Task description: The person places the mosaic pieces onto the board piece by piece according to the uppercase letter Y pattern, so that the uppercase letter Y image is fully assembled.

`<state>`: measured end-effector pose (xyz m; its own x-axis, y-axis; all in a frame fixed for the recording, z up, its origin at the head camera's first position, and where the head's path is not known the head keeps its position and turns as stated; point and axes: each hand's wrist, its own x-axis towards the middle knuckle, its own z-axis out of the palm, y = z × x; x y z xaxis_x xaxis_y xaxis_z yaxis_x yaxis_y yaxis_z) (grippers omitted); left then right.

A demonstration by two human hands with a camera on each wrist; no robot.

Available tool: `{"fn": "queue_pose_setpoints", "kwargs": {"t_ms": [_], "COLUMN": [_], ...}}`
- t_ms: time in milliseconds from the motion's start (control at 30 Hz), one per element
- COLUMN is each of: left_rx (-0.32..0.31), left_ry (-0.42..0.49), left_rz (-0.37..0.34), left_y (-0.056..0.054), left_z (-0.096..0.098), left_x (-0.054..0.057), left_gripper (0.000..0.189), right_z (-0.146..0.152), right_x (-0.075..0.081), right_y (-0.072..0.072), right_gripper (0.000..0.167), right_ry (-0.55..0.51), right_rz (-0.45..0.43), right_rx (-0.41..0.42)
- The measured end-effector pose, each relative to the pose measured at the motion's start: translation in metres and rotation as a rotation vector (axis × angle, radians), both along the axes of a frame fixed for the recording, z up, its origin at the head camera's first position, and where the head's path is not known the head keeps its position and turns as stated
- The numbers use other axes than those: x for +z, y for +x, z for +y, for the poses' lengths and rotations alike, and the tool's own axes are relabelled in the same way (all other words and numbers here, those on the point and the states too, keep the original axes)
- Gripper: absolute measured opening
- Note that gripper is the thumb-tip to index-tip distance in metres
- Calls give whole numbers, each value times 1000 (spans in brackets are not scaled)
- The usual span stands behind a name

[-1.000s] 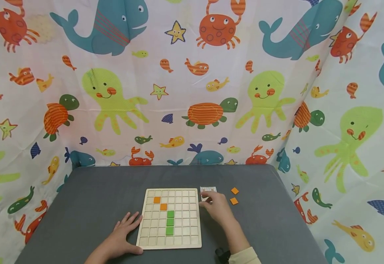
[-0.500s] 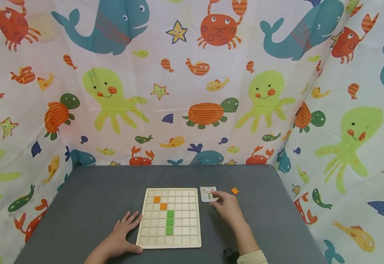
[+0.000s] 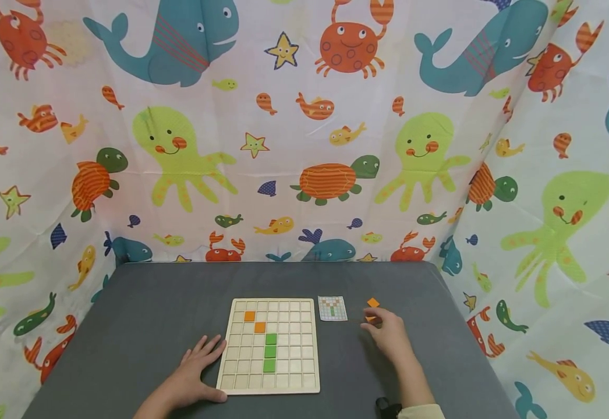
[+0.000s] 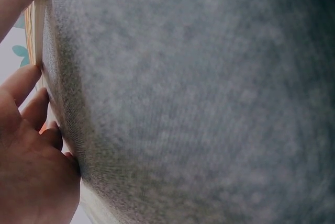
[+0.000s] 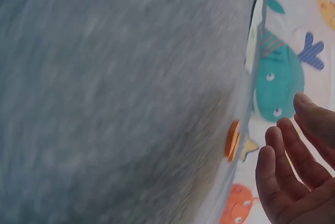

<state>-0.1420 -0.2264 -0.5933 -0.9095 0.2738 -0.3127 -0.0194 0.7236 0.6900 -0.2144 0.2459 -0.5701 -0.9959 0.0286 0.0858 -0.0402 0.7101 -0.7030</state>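
A wooden grid board (image 3: 299,378) lies on the table, with two orange tiles (image 3: 259,327) set on a diagonal and a column of green tiles (image 3: 270,351) in its cells. My left hand (image 3: 191,372) rests at the board's left edge, fingers spread, fingertips (image 4: 34,71) right at the side. To the right of the board, my right hand (image 3: 390,334) hovers over a loose orange square tile (image 3: 370,318), which it partly hides. Its fingers are slightly bent, holding nothing, thumb apart in the right wrist view. Just beyond lies another orange tile (image 3: 372,302).
A small printed pattern card (image 3: 332,309) lies between the board and the loose tiles. The grey table (image 3: 168,302) is backed by a curtain (image 3: 283,174) printed with sea animals. A black strap (image 3: 388,407) shows at my right wrist.
My right hand has moved right, from the board's edge past the card to the loose orange tiles, uncovering the card. The left hand stays at the board.
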Motion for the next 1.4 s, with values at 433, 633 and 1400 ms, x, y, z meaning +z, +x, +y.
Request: {"fn": "queue_pose_setpoints", "kwargs": {"t_ms": [433, 633, 1400], "left_rx": [-3, -8, 6], "left_ry": [5, 16, -6], "left_rz": [7, 2, 7], "left_y": [0, 1, -1], "left_z": [-2, -2, -2], "left_x": [-2, -4, -4], "left_gripper": [118, 117, 118], "right_z": [28, 31, 22], "right_x": [-7, -10, -13], "right_y": [-7, -16, -26], "right_gripper": [40, 42, 20], "right_ry": [61, 118, 214], "right_rz": [-134, -186, -160], "right_rx": [-34, 1, 121]}}
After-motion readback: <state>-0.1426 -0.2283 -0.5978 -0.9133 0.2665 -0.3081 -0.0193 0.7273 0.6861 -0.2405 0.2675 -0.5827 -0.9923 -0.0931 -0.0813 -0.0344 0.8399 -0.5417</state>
